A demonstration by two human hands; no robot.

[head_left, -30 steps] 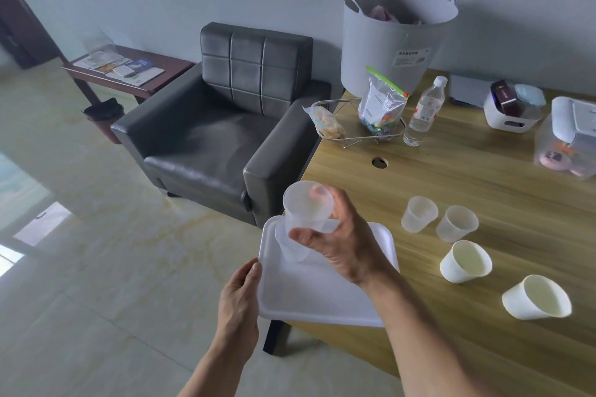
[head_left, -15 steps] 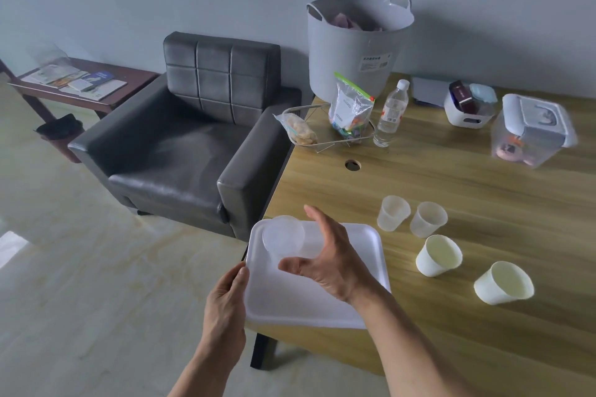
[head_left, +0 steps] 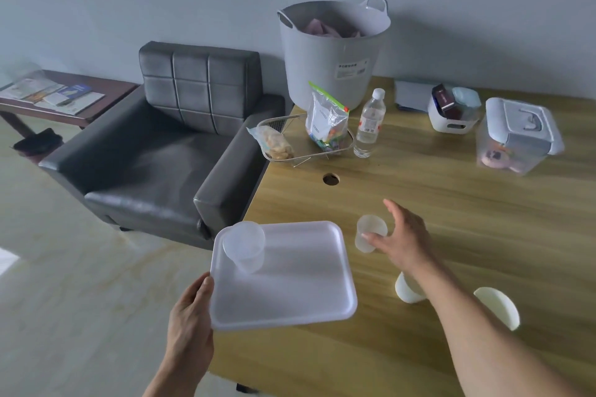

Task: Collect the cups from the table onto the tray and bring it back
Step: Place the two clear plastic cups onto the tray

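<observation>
Bucket label point(head_left: 352, 68) unreadable; right hand point(head_left: 401, 240) spread beside translucent cup point(head_left: 369, 237).

We see a white tray point(head_left: 290, 287), translucent cups point(head_left: 244, 246), a light wood-grain table point(head_left: 451, 203), a dark grey quilted armchair point(head_left: 167, 145), a pale grey tub point(head_left: 329, 55), a green-topped bag point(head_left: 326, 119).

No writing can be read here. The grey tub point(head_left: 332, 51) at the table's far edge carries a white label point(head_left: 352, 68) with dark print, too blurred to make out. The water bottle point(head_left: 368, 124) beside it has a label with red marks, also illegible. The papers point(head_left: 54, 95) on the far-left side table show only blurred print.
</observation>
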